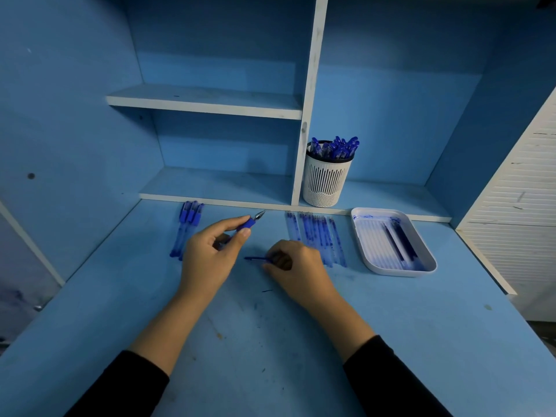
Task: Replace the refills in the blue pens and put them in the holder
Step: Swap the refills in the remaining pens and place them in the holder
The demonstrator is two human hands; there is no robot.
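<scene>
Worktop (270, 341), near edge: open run betw. forearms, ink smudges only.
Mid: left hand (210, 254) curled round blue pen (248, 224), nib twd back edge. Right hand (296, 266) pinches thin refill (255, 258), low over worktop; hands near, not touching.
Back-left: capped pens (186, 230), one bunch.
Back-centre: refill row (319, 239), just behind right hand.
Back-right: white tray (371, 236), dark refills inside.
Past back edge, on low shelf (225, 182): holder (326, 182) w/ stored pens (337, 147), beside divider (304, 164).
</scene>
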